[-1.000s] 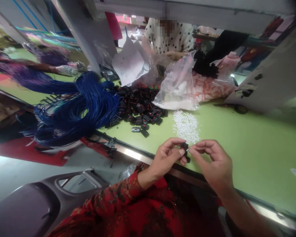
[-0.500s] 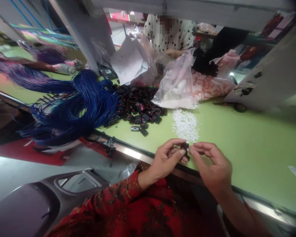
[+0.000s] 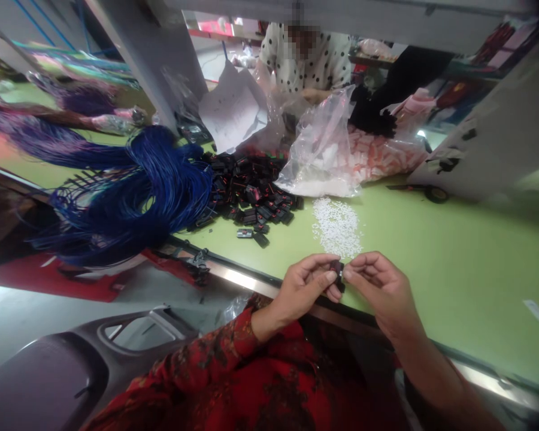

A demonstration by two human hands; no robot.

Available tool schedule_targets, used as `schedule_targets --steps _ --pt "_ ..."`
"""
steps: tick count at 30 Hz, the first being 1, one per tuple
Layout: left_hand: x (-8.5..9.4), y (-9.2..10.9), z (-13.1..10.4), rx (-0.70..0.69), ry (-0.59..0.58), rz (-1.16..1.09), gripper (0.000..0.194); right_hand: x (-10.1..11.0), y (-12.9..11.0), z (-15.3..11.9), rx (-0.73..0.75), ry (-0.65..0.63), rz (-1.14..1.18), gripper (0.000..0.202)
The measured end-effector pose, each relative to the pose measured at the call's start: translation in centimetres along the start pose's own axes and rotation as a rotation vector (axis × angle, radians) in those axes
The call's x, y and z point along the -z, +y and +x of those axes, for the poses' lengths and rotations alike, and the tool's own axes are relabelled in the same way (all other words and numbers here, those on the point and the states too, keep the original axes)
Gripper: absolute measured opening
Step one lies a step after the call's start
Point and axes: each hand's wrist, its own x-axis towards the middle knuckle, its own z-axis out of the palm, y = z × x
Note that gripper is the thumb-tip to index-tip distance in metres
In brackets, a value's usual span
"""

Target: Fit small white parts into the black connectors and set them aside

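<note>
Between the thumb and fingers of my left hand [image 3: 306, 286] is a small black plastic connector [image 3: 340, 281] with a bit of red on it. My right hand [image 3: 381, 293] is closed in a pinch against the connector's right side. A tiny white speck shows there by the fingertips, but what the pinch holds is too small to make out. Just beyond both hands, a heap of tiny white pegs [image 3: 336, 227] lies spread on the green table [image 3: 449, 257]. Farther left is a pile of similar black connectors [image 3: 256, 197], several showing red parts.
A large bundle of blue wires [image 3: 161, 179] lies at the left. Behind the pegs stands a clear plastic bag [image 3: 321, 149], with pale pink pieces [image 3: 381, 155] beside it. Across the table sits a person in a dotted top [image 3: 305, 66]. A grey chair [image 3: 49, 377] is at lower left.
My right hand has tilted and drawn its fingertips closer against the connector. My left hand keeps its hold, almost unmoved.
</note>
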Motion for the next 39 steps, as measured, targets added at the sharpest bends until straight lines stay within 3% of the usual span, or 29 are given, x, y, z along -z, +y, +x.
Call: schedule_targets --steps 6,16,23,27,30,32,34,36,39 --pt "-0.2 -0.6 0.0 -0.043 0.043 0.031 0.052 -0.2 0.4 -0.2 0.045 0.05 -0.018 0.017" --pt "-0.3 -0.2 0.1 -0.004 0.019 -0.007 0.051 0.1 0.1 -0.3 -0.09 0.041 0.096 0.024" --pt "0.0 -1.1 -0.1 -0.18 0.014 0.221 0.044 0.2 0.5 -0.2 -0.068 0.041 0.054 0.022" --pt "-0.4 -1.0 -0.1 -0.193 -0.01 0.309 0.04 0.4 0.5 -0.4 -0.104 0.004 0.057 0.027" --pt "-0.7 -0.5 -0.2 -0.343 -0.067 0.586 0.035 1.0 0.7 -0.5 -0.103 -0.069 0.004 0.036" --pt "-0.2 -0.2 0.1 -0.408 -0.138 0.776 0.043 2.4 1.0 -0.2 -0.069 -0.078 -0.115 0.034" --pt "1.1 0.5 0.8 -0.436 -0.142 0.917 0.056 5.2 1.7 0.7 -0.016 -0.016 -0.302 0.031" --pt "3.2 1.6 2.0 -0.518 -0.031 1.09 0.053 9.4 2.5 1.9 0.063 0.131 -0.565 0.028" --pt "6.9 4.0 4.4 -0.567 0.22 1.433 0.031 16.8 3.8 3.7 0.132 0.401 -1.122 0.015"
